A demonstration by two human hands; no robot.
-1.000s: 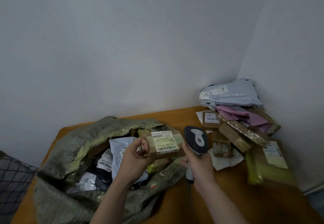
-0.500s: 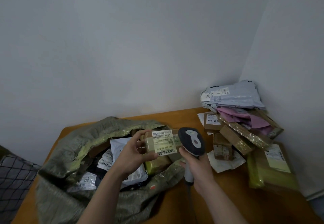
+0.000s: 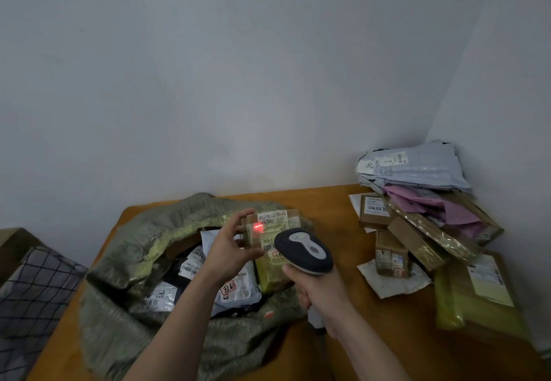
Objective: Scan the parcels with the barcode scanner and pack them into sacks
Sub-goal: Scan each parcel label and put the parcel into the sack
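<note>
Plain grey walls meet in a corner behind an orange-brown wooden bench (image 3: 331, 201). An olive-green woven sack (image 3: 143, 237) lies open on the left part of the bench and holds several mailers and boxes.

The left hand (image 3: 229, 249) pinches a small brown tape-wrapped cardboard parcel (image 3: 278, 222) by its left edge, thumb and fingers curled on it. It holds the parcel over the sack mouth, white label facing up towards the camera. The right hand (image 3: 323, 291) is wrapped round the handle of a dark grey handheld barcode scanner (image 3: 304, 251) with a light grey top panel. The scanner head sits just beside the parcel's lower right corner. A red scan spot (image 3: 258, 226) shows at the upper left of the label.

Step in hand: scanning. The spot appears to sit at the label's edge, so the beam may need aligning across a full barcode. Whether a read has registered cannot be told.

Next move, as judged: confirm the read, then lower the parcel into the sack and release it. The mixed pile of boxes and mailers (image 3: 423, 225) in the bench's right corner, well apart from the sack, appears to supply the following parcel.
</note>
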